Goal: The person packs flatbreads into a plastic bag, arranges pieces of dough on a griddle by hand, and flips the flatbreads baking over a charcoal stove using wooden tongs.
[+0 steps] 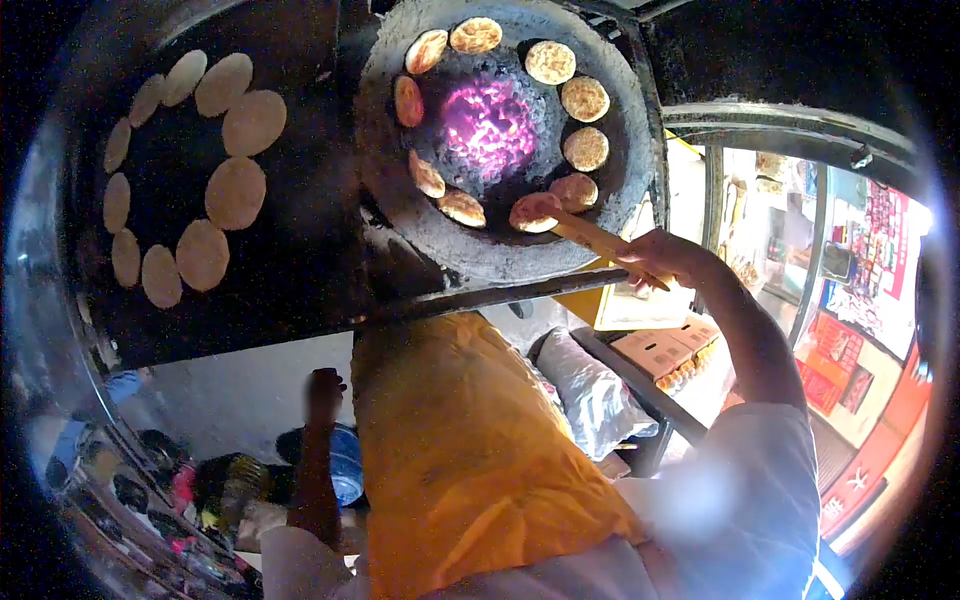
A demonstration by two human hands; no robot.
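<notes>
My right hand (655,258) is closed around the handle of a flat wooden spatula (595,238). The spatula's far end reaches over a flatbread (532,212) at the near edge of the round oven (500,262). Several more browned flatbreads, such as this one (586,149), stand in a ring around glowing coals (490,128). Down at the left, clear of the griddle, hangs my left hand (326,388). Its fingers look curled in, with nothing seen in them, though it is dark and somewhat blurred.
Paler flatbreads (236,193) lie in a ring on the black griddle (310,250) left of the oven. An orange apron (470,450) covers my front. Cardboard boxes (665,345) and a white sack (590,385) stand at the lower right. A blue container (346,465) is below my left hand.
</notes>
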